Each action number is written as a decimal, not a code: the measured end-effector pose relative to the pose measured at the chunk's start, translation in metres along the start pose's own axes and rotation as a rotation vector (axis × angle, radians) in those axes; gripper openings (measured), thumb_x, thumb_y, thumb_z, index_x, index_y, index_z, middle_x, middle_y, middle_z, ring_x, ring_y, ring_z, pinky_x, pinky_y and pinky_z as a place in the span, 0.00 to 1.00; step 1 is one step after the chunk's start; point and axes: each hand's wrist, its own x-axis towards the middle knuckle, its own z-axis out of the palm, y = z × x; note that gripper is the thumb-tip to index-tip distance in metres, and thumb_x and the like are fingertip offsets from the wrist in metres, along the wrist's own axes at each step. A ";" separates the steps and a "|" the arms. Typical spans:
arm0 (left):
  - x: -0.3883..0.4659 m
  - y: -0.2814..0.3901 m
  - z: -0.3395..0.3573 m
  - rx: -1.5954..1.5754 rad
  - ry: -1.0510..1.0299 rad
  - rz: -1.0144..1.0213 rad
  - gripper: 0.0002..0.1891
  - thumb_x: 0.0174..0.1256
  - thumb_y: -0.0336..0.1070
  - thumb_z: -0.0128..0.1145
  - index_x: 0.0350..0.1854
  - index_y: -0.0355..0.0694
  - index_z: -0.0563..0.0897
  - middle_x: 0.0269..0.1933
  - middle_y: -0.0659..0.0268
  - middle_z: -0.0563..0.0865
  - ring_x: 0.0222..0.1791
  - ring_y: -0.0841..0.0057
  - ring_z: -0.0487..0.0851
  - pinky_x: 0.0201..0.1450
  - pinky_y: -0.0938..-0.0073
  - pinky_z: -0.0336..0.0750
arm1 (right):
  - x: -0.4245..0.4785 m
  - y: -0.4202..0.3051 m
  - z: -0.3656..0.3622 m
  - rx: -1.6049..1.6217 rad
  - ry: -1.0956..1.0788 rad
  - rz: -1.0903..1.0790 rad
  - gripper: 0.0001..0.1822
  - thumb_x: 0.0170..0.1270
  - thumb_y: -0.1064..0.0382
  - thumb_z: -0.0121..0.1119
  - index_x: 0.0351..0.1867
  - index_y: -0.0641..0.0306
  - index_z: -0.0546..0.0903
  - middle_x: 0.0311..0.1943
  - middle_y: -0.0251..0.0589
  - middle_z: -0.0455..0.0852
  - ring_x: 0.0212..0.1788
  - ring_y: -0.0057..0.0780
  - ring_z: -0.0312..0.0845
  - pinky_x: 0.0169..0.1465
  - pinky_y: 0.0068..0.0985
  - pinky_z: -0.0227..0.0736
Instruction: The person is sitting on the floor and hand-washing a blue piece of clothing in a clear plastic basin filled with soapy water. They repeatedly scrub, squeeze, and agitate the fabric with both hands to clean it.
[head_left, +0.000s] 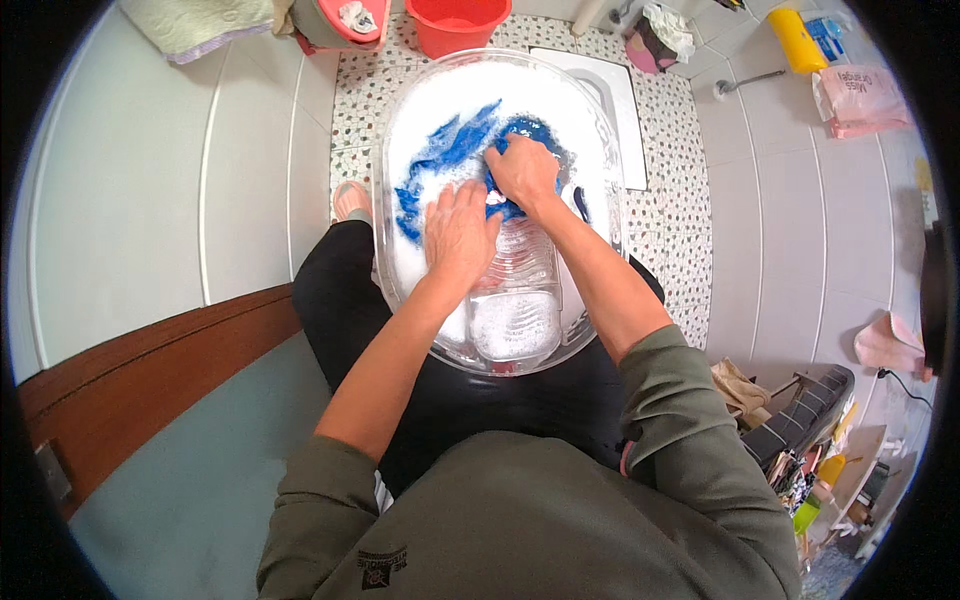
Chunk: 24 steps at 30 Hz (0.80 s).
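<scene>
A clear plastic wash tub (384, 247) full of white suds stands between the knees. Blue wet cloth (469, 142) lies partly under the foam, on the left and around the hands. My right hand (523, 169) is curled with its fingers on a bunch of the blue cloth at the top of the ribbed washboard (521, 255). Close beside it, my left hand (459, 229) rests on the suds and the cloth's near edge; its fingertips are partly hidden by foam. A foam-covered tray section (517, 322) forms the washboard's near end. A small dark piece (581, 204) shows in the suds at right.
Beyond the tub stand a red bucket (457, 26) and a red basin (352, 22). A white squat toilet (626, 112) lies behind the tub's right side, near a pink bin (645, 52). Tiled walls flank both sides; a cluttered shelf (855, 472) stands at lower right.
</scene>
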 end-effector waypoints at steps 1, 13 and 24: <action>0.000 0.000 0.002 0.004 -0.001 -0.009 0.27 0.69 0.46 0.59 0.66 0.36 0.76 0.70 0.58 0.76 0.71 0.51 0.69 0.72 0.49 0.60 | -0.001 -0.001 -0.002 -0.007 -0.014 -0.019 0.19 0.59 0.51 0.57 0.34 0.67 0.86 0.33 0.60 0.89 0.40 0.58 0.86 0.48 0.47 0.80; -0.003 0.000 0.005 0.070 -0.043 -0.052 0.30 0.63 0.38 0.63 0.70 0.41 0.73 0.69 0.61 0.77 0.72 0.56 0.68 0.74 0.50 0.59 | -0.041 -0.009 -0.008 0.071 0.050 -0.028 0.17 0.59 0.53 0.59 0.30 0.68 0.85 0.31 0.59 0.88 0.37 0.56 0.86 0.44 0.47 0.80; 0.000 0.004 -0.005 0.042 -0.049 -0.050 0.30 0.65 0.37 0.60 0.71 0.40 0.72 0.70 0.58 0.76 0.73 0.52 0.68 0.71 0.49 0.61 | -0.029 0.001 -0.018 0.057 -0.048 -0.157 0.19 0.59 0.51 0.61 0.27 0.68 0.85 0.30 0.58 0.88 0.34 0.56 0.85 0.40 0.46 0.79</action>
